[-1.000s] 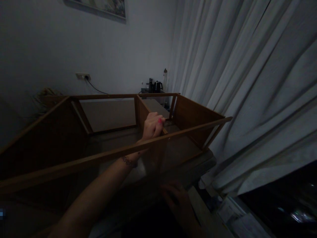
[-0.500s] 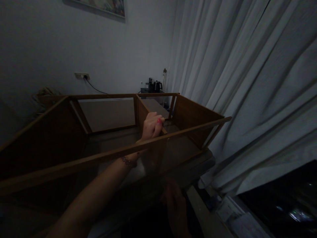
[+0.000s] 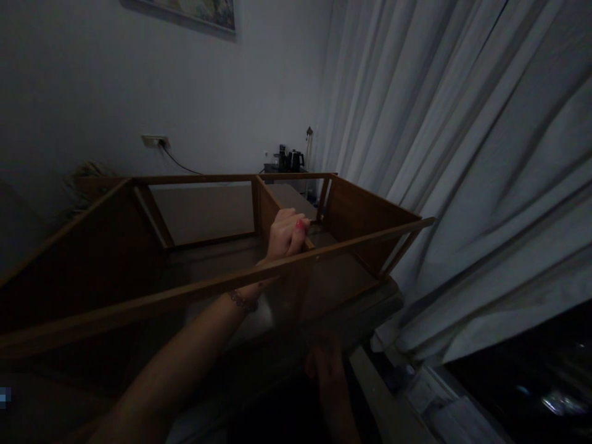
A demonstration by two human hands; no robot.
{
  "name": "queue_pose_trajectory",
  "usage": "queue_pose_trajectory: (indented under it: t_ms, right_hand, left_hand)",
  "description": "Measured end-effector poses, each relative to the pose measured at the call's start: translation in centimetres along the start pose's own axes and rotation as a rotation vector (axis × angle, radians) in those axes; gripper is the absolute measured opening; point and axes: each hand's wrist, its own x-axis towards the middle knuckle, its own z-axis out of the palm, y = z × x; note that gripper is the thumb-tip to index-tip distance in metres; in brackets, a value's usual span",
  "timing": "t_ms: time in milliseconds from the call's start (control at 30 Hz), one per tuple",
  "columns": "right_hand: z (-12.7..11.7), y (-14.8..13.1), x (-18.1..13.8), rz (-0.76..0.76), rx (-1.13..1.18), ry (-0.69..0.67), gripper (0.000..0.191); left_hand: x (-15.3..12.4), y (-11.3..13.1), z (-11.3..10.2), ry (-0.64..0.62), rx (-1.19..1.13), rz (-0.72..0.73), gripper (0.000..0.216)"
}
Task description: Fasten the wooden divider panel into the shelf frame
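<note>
A wooden furniture frame point(image 3: 365, 238) with brown side panels and open gaps between its rails stands before me, perhaps a cabinet or shelf unit. My left hand point(image 3: 287, 233) is closed over the top edge of its middle divider panel point(image 3: 267, 209), thumb on the near side. The left forearm passes beneath the front rail, with a bracelet at the wrist. Low in the dark, in front of the frame's lower edge, is my right hand point(image 3: 324, 361). Its fingers look bent, but shadow hides whether they hold anything.
Pale curtains point(image 3: 388, 111) hang along the right side. A black kettle point(image 3: 296, 160) stands on a dark stand at the back. A wall socket point(image 3: 155, 141) has a plugged-in cord. Papers point(image 3: 432, 391) and a dark glossy surface point(image 3: 531, 376) lie at lower right.
My right hand has shifted slightly, its fingers now drawn in more. The left hand keeps its hold on the divider panel. The view has moved a little.
</note>
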Motion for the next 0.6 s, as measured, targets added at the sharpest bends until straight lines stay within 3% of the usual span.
queue_pose_trajectory:
  t_ms: [267,467,600]
  right_hand:
    - [-1.7,0.3,0.3,-0.362,-0.443,-0.103,0.021]
    - [-2.3,0.4,0.8,-0.456,-0.574,-0.229,0.026]
    - [-2.0,-0.8,0.5,-0.416,-0.587,-0.227,0.024]
  left_hand:
    - [0.2,0.4,-0.2,-0.005,-0.013,-0.005,0.04]
    - [0.1,0.4,-0.2,-0.012,-0.001,0.004,0.039]
    - [0.2,0.6,-0.3,-0.011,-0.001,0.006,0.039]
